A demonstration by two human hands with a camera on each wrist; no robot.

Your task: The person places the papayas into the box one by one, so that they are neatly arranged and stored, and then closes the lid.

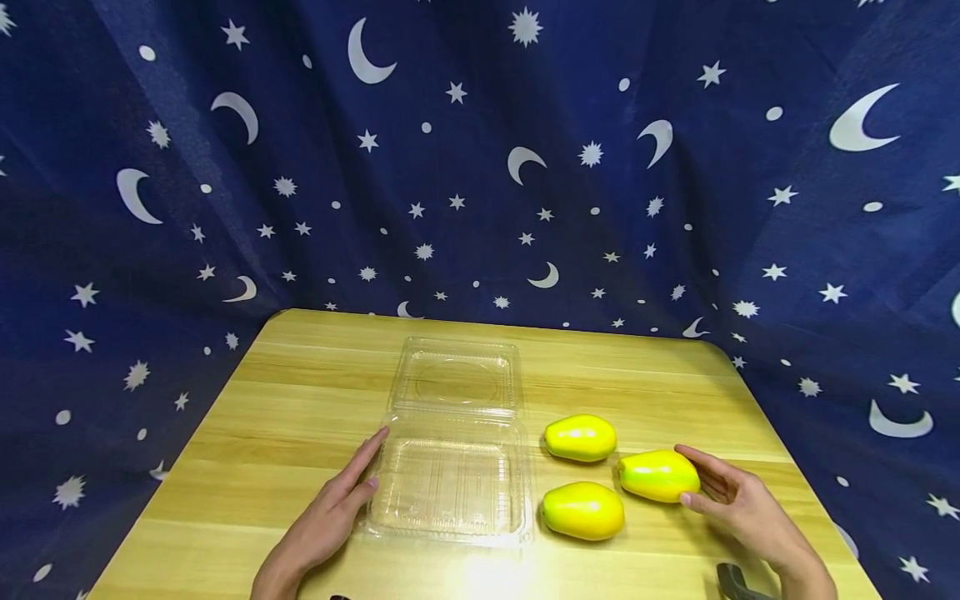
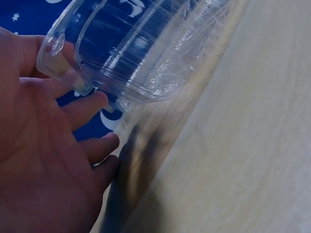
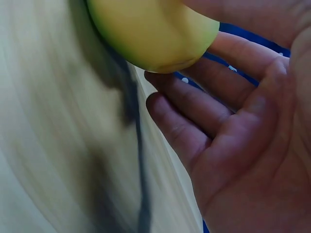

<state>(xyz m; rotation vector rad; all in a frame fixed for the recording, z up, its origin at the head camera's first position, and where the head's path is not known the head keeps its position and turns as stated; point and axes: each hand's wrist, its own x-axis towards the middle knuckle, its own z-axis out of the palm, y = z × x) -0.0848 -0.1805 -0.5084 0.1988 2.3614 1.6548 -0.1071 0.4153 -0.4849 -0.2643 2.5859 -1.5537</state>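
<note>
A clear plastic clamshell container (image 1: pixel 450 479) lies open on the wooden table, its lid (image 1: pixel 457 375) folded back toward the far side. My left hand (image 1: pixel 322 521) rests along the left rim with fairly straight fingers; in the left wrist view, some fingers (image 2: pixel 85 111) are at the rim's underside. At the right, my right hand (image 1: pixel 753 508) grips the blunt end of a yellow-green papaya (image 1: pixel 658 476) between thumb and fingers. Its lower fingers (image 3: pixel 177 121) sit away from the fruit's surface in the right wrist view.
Two more papayas, one farther back (image 1: pixel 581 438) and one nearer (image 1: pixel 583 511), lie between the container and the held papaya. A dark curved object (image 1: pixel 738 583) shows by my right wrist. Dark blue cloth (image 1: pixel 465 167) with moons and stars hangs behind the table (image 1: pixel 637 375).
</note>
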